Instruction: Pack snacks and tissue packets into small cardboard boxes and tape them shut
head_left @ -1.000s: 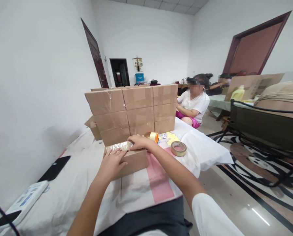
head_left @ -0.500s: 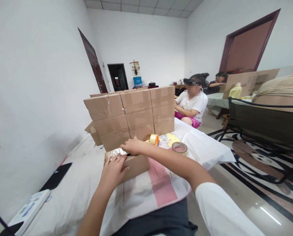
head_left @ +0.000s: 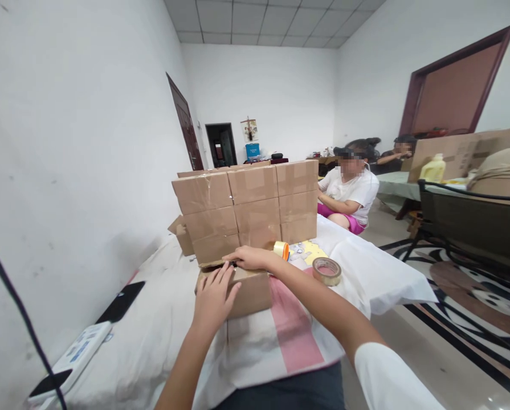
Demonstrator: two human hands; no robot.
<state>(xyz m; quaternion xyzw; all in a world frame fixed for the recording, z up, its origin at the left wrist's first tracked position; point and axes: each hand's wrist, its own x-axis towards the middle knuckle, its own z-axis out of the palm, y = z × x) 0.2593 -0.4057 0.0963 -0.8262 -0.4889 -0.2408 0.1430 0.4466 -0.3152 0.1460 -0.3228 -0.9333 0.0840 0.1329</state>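
Observation:
A small brown cardboard box [head_left: 252,293] sits on the cloth-covered surface in front of me. Its far flap [head_left: 212,263] stands slightly raised, with a dark gap under it. My left hand [head_left: 215,289] lies over the box's left top, fingers stretched out and apart. Reaching across from the right, my right hand [head_left: 251,258] rests on the top near the far edge, its fingers pointing left and a little bent. My right thumb and the box's inside are hidden. Just behind stand stacked taped boxes [head_left: 257,205].
A roll of brown tape [head_left: 326,271] and an orange-and-yellow tape roll [head_left: 281,250] lie to the right. An open carton [head_left: 182,236] is left of the stack. A black flat object [head_left: 121,302] and a white power strip [head_left: 81,347] lie left. A person [head_left: 349,188] sits beyond.
The silvery surface seen on the box's top left is now out of sight, and a brown flap shows there. My hands stay on the box. The view has shifted left and up.

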